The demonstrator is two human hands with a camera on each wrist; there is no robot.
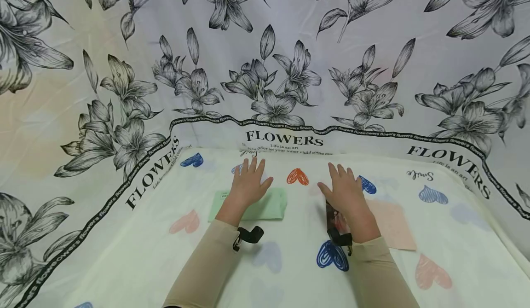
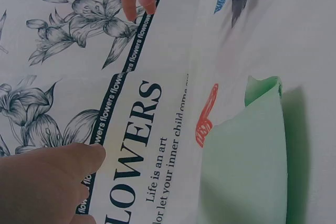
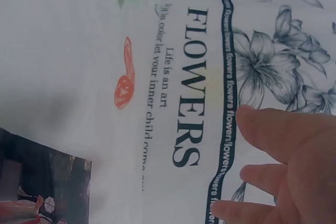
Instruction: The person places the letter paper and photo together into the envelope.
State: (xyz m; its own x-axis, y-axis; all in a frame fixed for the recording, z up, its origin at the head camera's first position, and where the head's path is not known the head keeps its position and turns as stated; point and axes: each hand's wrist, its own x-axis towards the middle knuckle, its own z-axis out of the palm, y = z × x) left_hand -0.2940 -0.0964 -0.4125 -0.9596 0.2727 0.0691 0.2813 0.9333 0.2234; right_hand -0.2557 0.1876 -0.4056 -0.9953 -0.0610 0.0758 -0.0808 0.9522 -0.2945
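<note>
My left hand (image 1: 248, 186) is spread with straight fingers over a pale green paper packet (image 1: 267, 209), its palm and wrist overlapping the packet in the head view. The packet's right end gapes open, as the left wrist view shows of the green paper (image 2: 244, 161). To the right, my right hand (image 1: 345, 197) is likewise spread, with nothing between its fingers. Partly hidden under that hand and wrist is a dark, glossy printed piece (image 1: 332, 216) with a red and white picture. Beside it lies a pale pink paper piece (image 1: 395, 225), its left side covered by the right forearm.
A white cloth printed with hearts covers the table (image 1: 302, 234). Behind and around it hangs a white flower-print cloth (image 1: 285, 91) with a black lettered band. Each wrist wears a black strap-mounted piece, such as the left wrist mount (image 1: 250, 234).
</note>
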